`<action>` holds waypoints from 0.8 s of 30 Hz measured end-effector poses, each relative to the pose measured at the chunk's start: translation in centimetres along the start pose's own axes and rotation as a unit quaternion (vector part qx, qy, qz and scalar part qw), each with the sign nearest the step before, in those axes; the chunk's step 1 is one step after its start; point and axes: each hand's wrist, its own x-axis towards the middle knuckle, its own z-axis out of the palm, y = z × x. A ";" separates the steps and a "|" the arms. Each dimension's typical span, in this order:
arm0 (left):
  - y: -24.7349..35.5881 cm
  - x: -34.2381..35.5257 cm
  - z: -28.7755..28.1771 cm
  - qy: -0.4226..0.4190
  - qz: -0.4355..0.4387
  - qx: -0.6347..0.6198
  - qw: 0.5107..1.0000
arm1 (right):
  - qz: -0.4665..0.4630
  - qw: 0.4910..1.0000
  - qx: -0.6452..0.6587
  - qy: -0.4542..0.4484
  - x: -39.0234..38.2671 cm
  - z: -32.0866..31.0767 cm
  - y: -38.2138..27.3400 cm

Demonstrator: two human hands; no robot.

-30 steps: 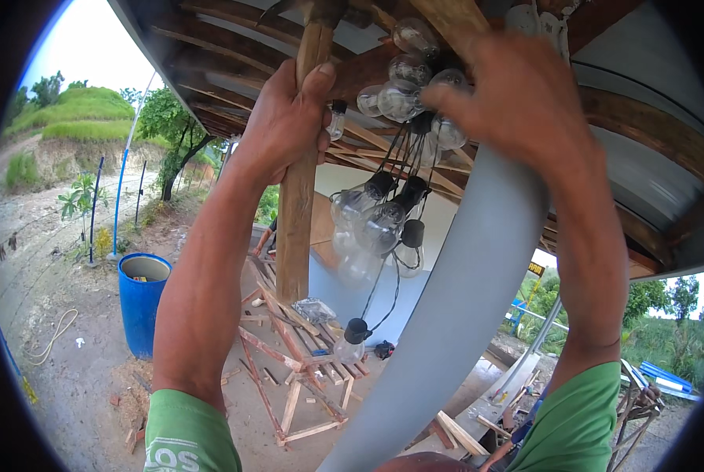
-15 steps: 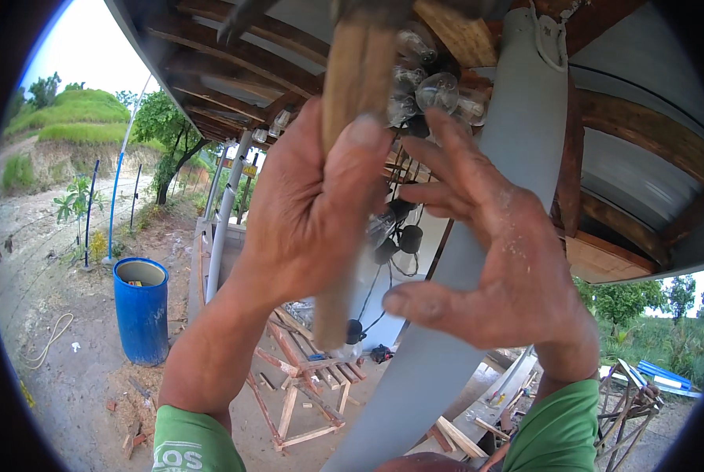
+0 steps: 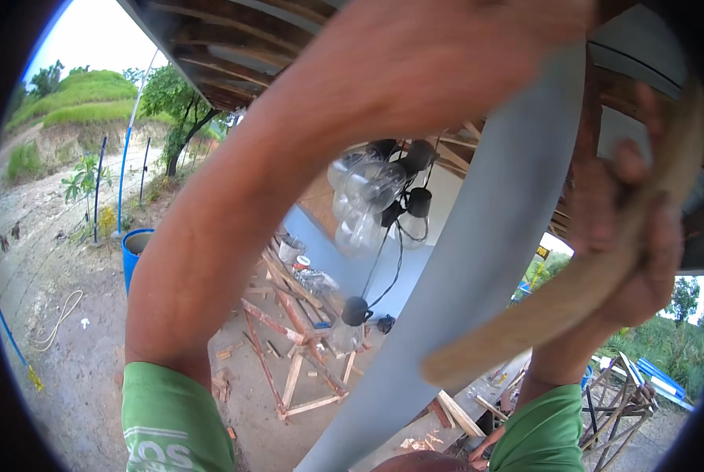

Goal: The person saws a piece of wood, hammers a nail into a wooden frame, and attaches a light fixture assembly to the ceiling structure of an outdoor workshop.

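My right hand (image 3: 635,204), at the right, is wrapped round the wooden handle of a hammer (image 3: 548,318), with some fingers lifted and blurred. The handle slants from the upper right down across the grey post (image 3: 485,220); its head is hidden in this frame. My left hand (image 3: 517,39) reaches up and across to the right at the top edge, in front of the post's upper part. It is smeared by motion and its fingers cannot be made out. A bunch of clear bulbs (image 3: 367,189) with black sockets hangs left of the post, below my left forearm.
One bulb (image 3: 347,334) dangles lower on its black cable. Beneath stands a wooden sawhorse frame (image 3: 293,377) among scattered offcuts. A blue barrel (image 3: 134,256) is partly behind my left arm. Roof beams (image 3: 226,39) run overhead. A pole stand (image 3: 619,401) is at the lower right.
The hammer has passed from my left hand to my right, which moved right with it. My left hand has swung up and right across the post. The view has shifted, showing the bulbs lower.
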 end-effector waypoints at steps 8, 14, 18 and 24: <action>-6.7 1.1 1.7 0.249 0.098 0.250 0.931 | 0.031 0.979 -0.032 0.197 -1.0 -10.9 -1.0; -10.0 10.5 4.0 0.116 0.138 0.384 0.905 | 0.143 0.954 -0.026 0.264 -4.0 -14.3 2.9; -11.9 11.6 3.7 0.105 -0.032 0.481 0.870 | 0.225 0.930 -0.027 0.288 -6.0 -14.8 3.6; -16.4 17.5 1.7 0.047 0.040 0.527 0.847 | 0.267 0.922 -0.057 0.274 -8.0 -15.1 4.0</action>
